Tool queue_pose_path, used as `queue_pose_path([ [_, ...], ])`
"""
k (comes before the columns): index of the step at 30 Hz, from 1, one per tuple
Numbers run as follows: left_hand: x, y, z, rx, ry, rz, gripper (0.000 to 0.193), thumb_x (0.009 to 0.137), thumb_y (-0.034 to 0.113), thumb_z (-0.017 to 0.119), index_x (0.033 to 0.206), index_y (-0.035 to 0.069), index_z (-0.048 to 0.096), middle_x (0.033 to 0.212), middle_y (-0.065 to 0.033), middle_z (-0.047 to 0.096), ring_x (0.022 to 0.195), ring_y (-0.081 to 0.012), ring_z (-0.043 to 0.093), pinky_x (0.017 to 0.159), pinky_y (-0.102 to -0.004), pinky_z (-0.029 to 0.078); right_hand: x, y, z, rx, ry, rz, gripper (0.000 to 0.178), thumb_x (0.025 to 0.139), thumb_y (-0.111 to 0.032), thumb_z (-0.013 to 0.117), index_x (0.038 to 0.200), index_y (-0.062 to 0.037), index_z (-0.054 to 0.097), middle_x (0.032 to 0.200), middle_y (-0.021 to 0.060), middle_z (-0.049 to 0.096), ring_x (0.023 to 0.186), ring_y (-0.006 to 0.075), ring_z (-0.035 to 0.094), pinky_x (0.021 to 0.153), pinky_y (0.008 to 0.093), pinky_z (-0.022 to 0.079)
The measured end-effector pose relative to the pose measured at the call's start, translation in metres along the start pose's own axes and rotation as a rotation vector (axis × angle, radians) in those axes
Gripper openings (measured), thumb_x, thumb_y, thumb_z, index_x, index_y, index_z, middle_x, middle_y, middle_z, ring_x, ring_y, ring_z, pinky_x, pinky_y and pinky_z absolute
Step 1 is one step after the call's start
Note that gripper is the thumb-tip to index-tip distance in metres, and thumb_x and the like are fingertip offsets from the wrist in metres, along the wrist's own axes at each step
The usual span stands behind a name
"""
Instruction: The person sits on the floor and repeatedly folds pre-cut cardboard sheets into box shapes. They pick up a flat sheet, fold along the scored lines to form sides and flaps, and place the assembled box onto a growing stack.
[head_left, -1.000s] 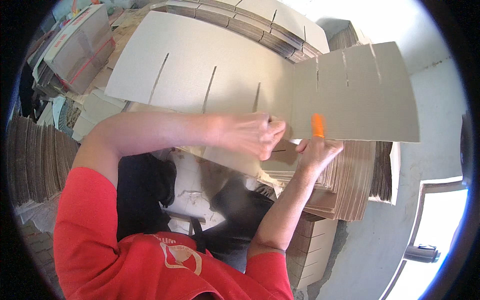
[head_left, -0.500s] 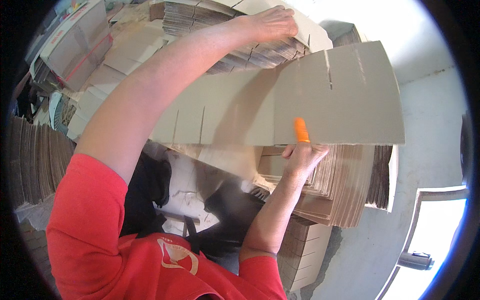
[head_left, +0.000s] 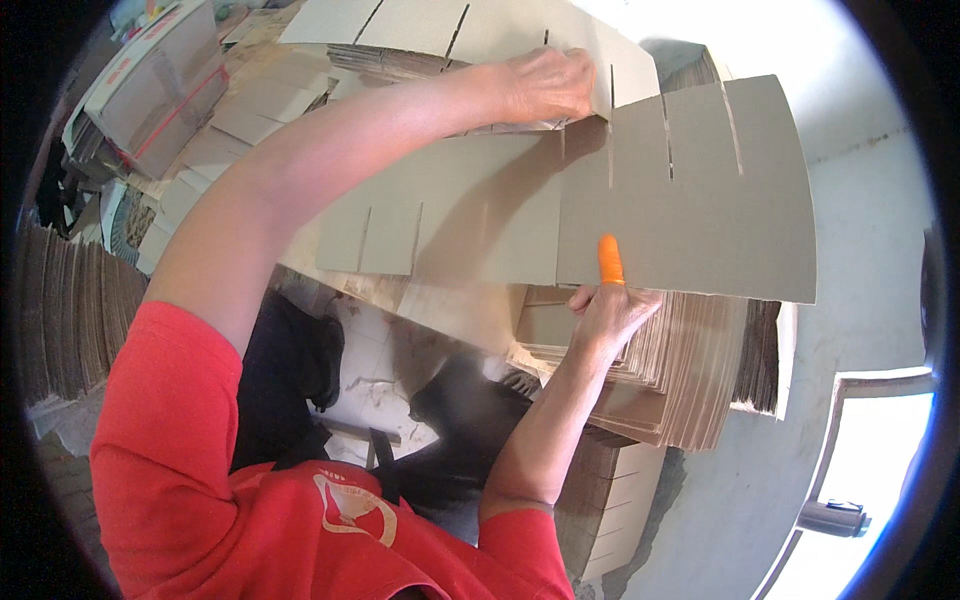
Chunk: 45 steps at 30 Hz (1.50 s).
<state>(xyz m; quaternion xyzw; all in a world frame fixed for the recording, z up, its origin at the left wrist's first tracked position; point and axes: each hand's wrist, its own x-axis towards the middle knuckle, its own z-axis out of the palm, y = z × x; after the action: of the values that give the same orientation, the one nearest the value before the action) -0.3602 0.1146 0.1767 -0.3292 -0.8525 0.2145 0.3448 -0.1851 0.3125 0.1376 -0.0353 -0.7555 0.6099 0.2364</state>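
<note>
Grey slotted cardboard sheet (head_left: 690, 200), flat, right hand (head_left: 605, 305) pinching its lower edge, left hand (head_left: 545, 85) gripping another sheet (head_left: 480, 30)

We see a slotted sheet (head_left: 690, 200) of matt grey cardboard, smooth-faced; stacked sheets (head_left: 690, 350) show rough corrugated brown edges; the finger cot (head_left: 610, 260) looks like smooth orange rubber; the sleeve (head_left: 170, 420) is red cloth.

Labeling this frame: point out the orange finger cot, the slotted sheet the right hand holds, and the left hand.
orange finger cot (head_left: 610, 260), head view, mid-length of the cot.
slotted cardboard sheet (head_left: 700, 220), head view, bare face right of centre.
left hand (head_left: 545, 85), head view, back of the hand.
</note>
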Motion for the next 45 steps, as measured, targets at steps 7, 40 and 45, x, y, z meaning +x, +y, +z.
queue_pose_path([
  [7, -0.034, 0.038, -0.034, -0.082, 0.163, 0.139, 0.014, 0.058, 0.004, 0.068, 0.067, -0.006, 0.065, 0.082, -0.0095, 0.054, 0.081, -0.0192, 0.053, 0.043, -0.0211, 0.05, -0.001, -0.012, 0.011, 0.063, -0.003, -0.005, 0.021, 0.076, 0.014, 0.046, 0.085, 0.0089, 0.064, 0.056, 0.0102, 0.061, 0.037, 0.0128, 0.054, 0.031, 0.0273, 0.044],
  [40, 0.02, -0.037, 0.037, -0.308, 0.052, -0.16, 0.017, 0.085, 0.013, 0.065, 0.096, 0.001, 0.06, 0.095, -0.0111, 0.062, 0.104, -0.0248, 0.058, 0.084, -0.0374, 0.052, -0.001, 0.029, 0.015, -0.219, -0.003, -0.173, 0.029, 0.059, 0.012, 0.054, 0.085, 0.0042, 0.066, 0.072, 0.0086, 0.066, 0.061, 0.0178, 0.061, 0.062, 0.0315, 0.05],
  [45, 0.027, -0.025, 0.042, -0.186, 0.084, -0.206, 0.012, 0.082, 0.004, 0.062, 0.093, 0.0, 0.06, 0.088, -0.0102, 0.06, 0.1, -0.0232, 0.059, 0.083, -0.0383, 0.056, -0.002, 0.032, 0.014, -0.188, -0.01, -0.115, 0.028, 0.058, 0.011, 0.059, 0.083, 0.0037, 0.065, 0.075, 0.0052, 0.067, 0.062, 0.013, 0.058, 0.062, 0.0283, 0.049],
])
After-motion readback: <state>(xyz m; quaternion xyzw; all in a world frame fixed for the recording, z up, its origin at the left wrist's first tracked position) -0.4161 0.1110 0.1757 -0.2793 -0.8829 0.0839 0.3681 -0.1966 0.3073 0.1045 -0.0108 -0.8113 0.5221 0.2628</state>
